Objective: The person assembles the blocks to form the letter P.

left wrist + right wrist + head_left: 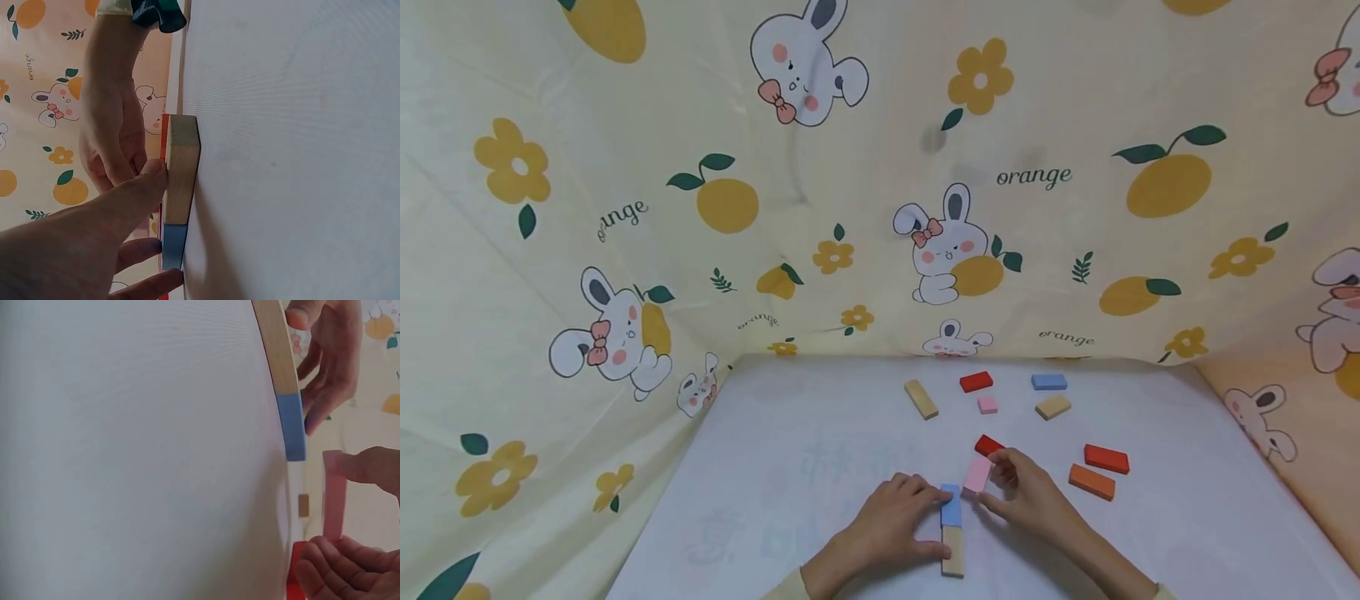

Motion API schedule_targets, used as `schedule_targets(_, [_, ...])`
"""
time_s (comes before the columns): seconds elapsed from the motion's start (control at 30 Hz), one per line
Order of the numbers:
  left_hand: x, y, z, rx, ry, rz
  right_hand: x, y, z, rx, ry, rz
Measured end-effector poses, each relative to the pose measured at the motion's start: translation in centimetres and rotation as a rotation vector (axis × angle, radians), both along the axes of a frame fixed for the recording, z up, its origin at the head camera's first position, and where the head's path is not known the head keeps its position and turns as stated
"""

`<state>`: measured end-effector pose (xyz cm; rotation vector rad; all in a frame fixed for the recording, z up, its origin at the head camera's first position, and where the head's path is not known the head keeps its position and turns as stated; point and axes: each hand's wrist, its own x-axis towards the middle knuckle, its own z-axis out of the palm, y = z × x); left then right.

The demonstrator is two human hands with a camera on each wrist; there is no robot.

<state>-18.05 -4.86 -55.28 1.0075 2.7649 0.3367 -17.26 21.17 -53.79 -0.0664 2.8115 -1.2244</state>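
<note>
A light blue block point(951, 506) and a plain wooden block point(952, 552) lie end to end in a line on the white table. My left hand point(891, 521) rests against this line from the left, its thumb touching the wooden block and its fingertips touching the blue one. Just right of the blue block, my right hand point(1030, 492) pinches a pink block point(334, 494) between thumb and fingers. The right wrist view shows that pink block raised off the table, apart from the blue block. A red block point(988, 446) lies just beyond it, partly hidden.
Farther back lie a long wooden block point(921, 399), a red block point(976, 382), a small pink block point(987, 405), a blue block point(1048, 382) and a short wooden block point(1053, 407). On the right are another red block point(1106, 458) and an orange block point(1092, 482). A printed curtain point(880, 167) surrounds the table.
</note>
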Motion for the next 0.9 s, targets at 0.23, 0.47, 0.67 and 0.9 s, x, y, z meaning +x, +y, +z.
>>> schedule_targets(0.23, [0.1, -0.3, 0.1, 0.012, 0.055, -0.034, -1.7, -0.6, -1.0, -0.032, 0.012, 0.04])
schedule_targets(0.47, [0.2, -0.2, 0.2, 0.013, 0.064, -0.041, -3.1, -0.7, -1.2, -0.069, -0.006, 0.095])
schedule_targets(0.67, [0.2, -0.1, 0.4, -0.002, 0.055, -0.037, -4.1, -0.7, -1.1, -0.08, -0.029, 0.152])
schedule_targets(0.9, [0.3, 0.1, 0.6, -0.018, 0.042, -0.029, -4.8, -1.0, -1.2, -0.078, -0.048, 0.191])
